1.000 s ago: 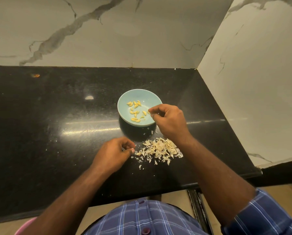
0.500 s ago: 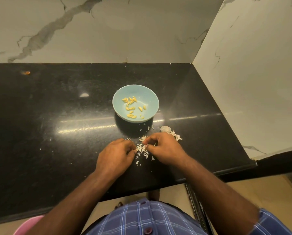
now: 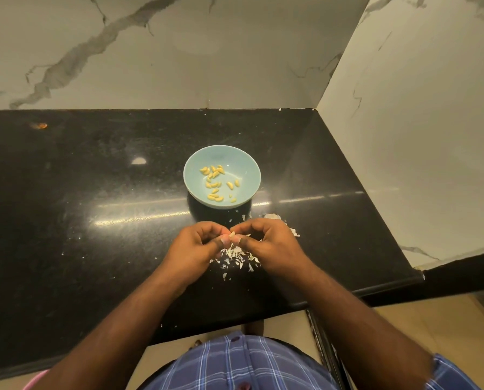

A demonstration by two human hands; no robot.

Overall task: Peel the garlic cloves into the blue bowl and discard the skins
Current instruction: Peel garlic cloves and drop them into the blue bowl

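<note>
Presently, the following is recorded, all places being given relative to the blue bowl (image 3: 195, 178).

1. Blue bowl: stood on the black bench (image 3: 94, 178), towards its right end near the marble corner wall (image 3: 404, 108). Peeled cloves (image 3: 215, 181) are held inside it, roughly 15 to 20 yellow pieces scattered over the base; an exact count cannot be made.

2. Garlic clove (image 3: 232, 235): found just in front of the bowl, raised a little above the bench. Only a pale tip is shown between the fingertips, so whether skin is attached cannot be told for certain.

3. Left hand (image 3: 195, 246): placed in front of the bowl, slightly to its left. Its fingers are curled, and the clove is pinched between thumb and fingertips.

4. Right hand (image 3: 269, 243): placed in front of the bowl, slightly to its right, touching the left hand at the fingertips. Its fingers are likewise curled and the same clove is pinched from the other side.

5. Skins (image 3: 235, 256): heaped on the bench directly in front of the bowl, beneath and between the hands, with stray flakes spread nearer the bowl and out to the right.

6. Progress: judged well advanced. Many cloves are already peeled and bowled, and 1 clove is in hand. No unpeeled stock is seen elsewhere, though some may be hidden under the hands. Discarding of the skins is not yet done; the whole heap remains to be cleared.
</note>
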